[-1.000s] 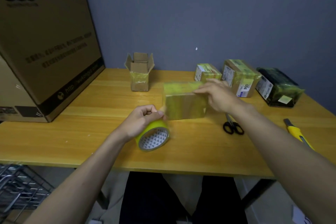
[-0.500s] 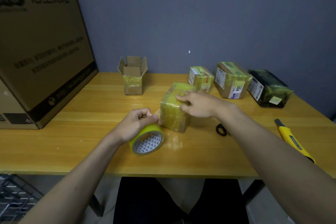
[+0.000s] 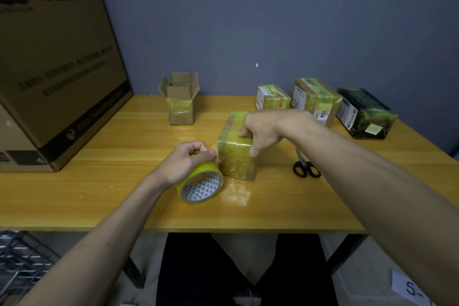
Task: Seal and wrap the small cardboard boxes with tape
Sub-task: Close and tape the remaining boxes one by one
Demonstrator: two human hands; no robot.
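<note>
Box [image 3: 236,156] gripped by right hand [image 3: 260,129]; left hand [image 3: 186,161] grips tape roll [image 3: 201,185]; scissors [image 3: 305,166] beside.

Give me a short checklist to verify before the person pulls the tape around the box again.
1. Left hand grips the yellow tape roll: ok.
2. Right hand holds the half-wrapped box steady: ok.
3. Box rests on the wooden table: ok.
4. Tape end stuck to the box: cannot tell.
5. Scissors near for cutting: ok.
6. Open-flap box stands out of the way: ok.
</note>
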